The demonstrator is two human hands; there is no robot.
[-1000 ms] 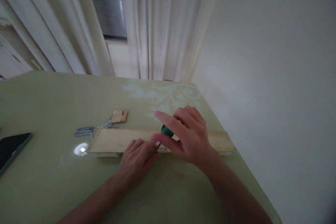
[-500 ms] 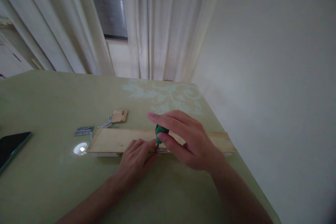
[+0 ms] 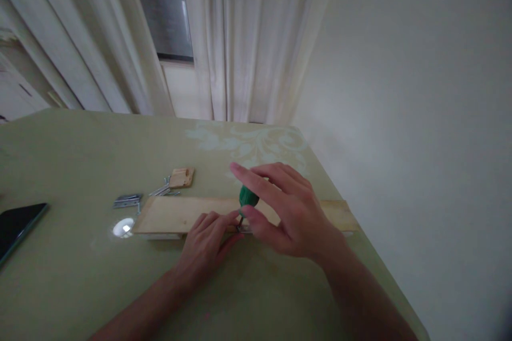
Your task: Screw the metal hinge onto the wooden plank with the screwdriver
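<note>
The table [image 3: 100, 277] is of a dull olive green, and near the far right corner of its surface it has a pattern of pale bluish leaves and scrolls. The screwdriver [image 3: 247, 196] has a green handle. The board [image 3: 176, 213], which reaches near the surface's right edge, is light yellowish tan. The small wood block [image 3: 182, 177] is tan with reddish-brown spots; the screws [image 3: 161, 190] are silvery. Beyond the surface's far edge, the curtains [image 3: 260, 37] are creamy white.
</note>
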